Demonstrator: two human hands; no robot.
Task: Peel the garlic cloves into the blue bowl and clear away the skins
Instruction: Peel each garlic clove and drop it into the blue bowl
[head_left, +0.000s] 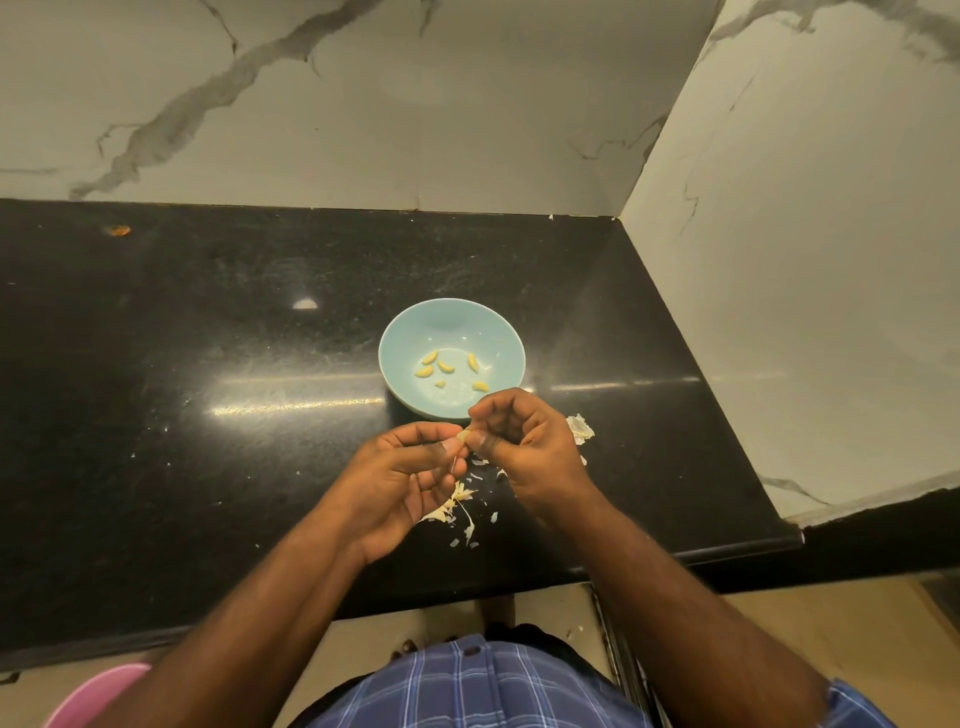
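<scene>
The blue bowl (452, 325) stands on the black counter (208, 338) with several peeled yellow garlic cloves (445, 366) in it. Just in front of the bowl, my left hand (410, 483) and my right hand (524, 447) meet, both pinching one small garlic clove (464, 435) between thumbs and fingertips. The clove is mostly hidden by my fingers. Loose white garlic skins (462, 512) lie on the counter under and between my hands. A larger piece of garlic skin or bulb remnant (582, 428) lies to the right of my right hand.
Marble walls close off the counter at the back and on the right (779, 260). The counter's front edge (675, 558) runs close to my body. A pink object (88, 696) shows at the lower left, below the counter.
</scene>
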